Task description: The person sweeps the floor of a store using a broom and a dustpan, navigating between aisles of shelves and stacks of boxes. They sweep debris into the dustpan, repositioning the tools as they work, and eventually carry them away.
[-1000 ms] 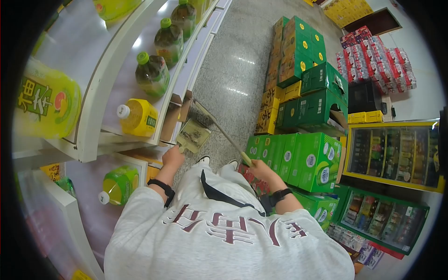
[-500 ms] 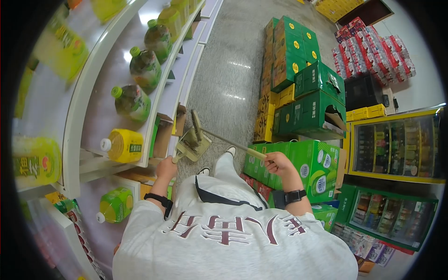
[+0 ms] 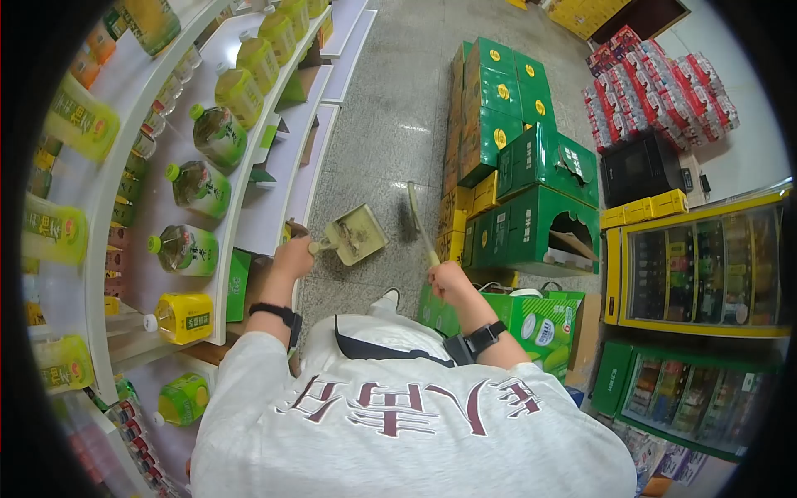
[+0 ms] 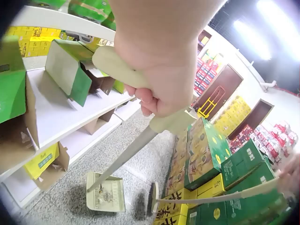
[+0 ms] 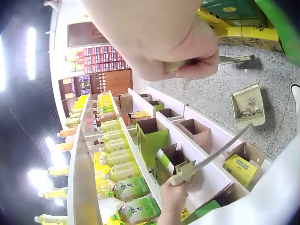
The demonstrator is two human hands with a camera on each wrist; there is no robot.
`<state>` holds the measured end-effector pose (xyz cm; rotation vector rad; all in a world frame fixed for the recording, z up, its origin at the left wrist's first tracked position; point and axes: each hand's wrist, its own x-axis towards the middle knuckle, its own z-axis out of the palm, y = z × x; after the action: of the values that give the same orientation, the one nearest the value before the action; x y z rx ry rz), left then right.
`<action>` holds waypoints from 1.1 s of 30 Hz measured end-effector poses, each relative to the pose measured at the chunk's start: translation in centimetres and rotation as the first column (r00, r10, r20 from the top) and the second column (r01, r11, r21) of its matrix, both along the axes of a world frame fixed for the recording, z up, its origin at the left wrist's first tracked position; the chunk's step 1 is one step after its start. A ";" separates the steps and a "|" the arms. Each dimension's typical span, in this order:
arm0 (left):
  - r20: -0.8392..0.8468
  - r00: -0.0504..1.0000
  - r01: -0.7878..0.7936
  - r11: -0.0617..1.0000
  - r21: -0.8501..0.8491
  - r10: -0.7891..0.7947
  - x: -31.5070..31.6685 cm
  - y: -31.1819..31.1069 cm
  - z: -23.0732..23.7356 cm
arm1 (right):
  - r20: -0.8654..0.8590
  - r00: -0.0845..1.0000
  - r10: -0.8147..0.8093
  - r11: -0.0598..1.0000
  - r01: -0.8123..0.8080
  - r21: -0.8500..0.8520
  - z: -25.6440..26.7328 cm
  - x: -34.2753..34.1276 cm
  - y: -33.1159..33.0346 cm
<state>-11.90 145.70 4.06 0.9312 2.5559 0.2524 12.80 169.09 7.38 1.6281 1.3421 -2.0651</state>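
Note:
My left hand (image 3: 293, 257) grips the long handle (image 4: 129, 150) of a pale yellow-green dustpan (image 3: 375, 224), its fingers curled round the grip end. The pan sits low over the speckled floor, left of centre in the head view. Grey debris (image 4: 105, 193) lies inside it. My right hand (image 3: 449, 282) holds the handle of a broom (image 4: 211, 198) with the fingers wrapped round it. The broom's head (image 3: 413, 199), with dark bristles, is at the floor just right of the pan, apart from it.
White shelves (image 3: 286, 178) with bottled drinks and opened cartons run along the left. Stacked green boxes (image 3: 531, 207) line the right side of the aisle, with glass-door coolers (image 3: 706, 270) behind. A shoe (image 3: 390, 296) shows on the floor (image 3: 353, 149) between them.
The broom head has come out of the dustpan and moved right to the floor beside it. The dustpan has shifted right, away from the shelves, and the person has advanced along the aisle.

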 end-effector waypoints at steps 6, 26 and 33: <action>-0.084 0.979 0.190 0.980 0.052 -0.185 -2.7 7.0 -0.2 | 0.048 0.987 -0.152 0.988 0.151 0.020 -2.8 -0.4 4.1; 0.045 0.858 0.513 0.850 -0.121 -0.511 -15.9 21.0 -3.5 | 0.402 0.915 0.014 1.000 -0.009 -0.014 -3.1 -5.1 10.1; 0.091 0.882 0.472 0.868 -0.158 -0.463 -18.2 21.0 -3.7 | 0.300 0.884 0.358 0.934 -0.341 -0.108 -4.2 -6.3 11.6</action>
<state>-30.10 166.74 0.31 1.4112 2.1742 -0.0917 6.49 180.66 3.18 1.4831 1.3375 -1.5450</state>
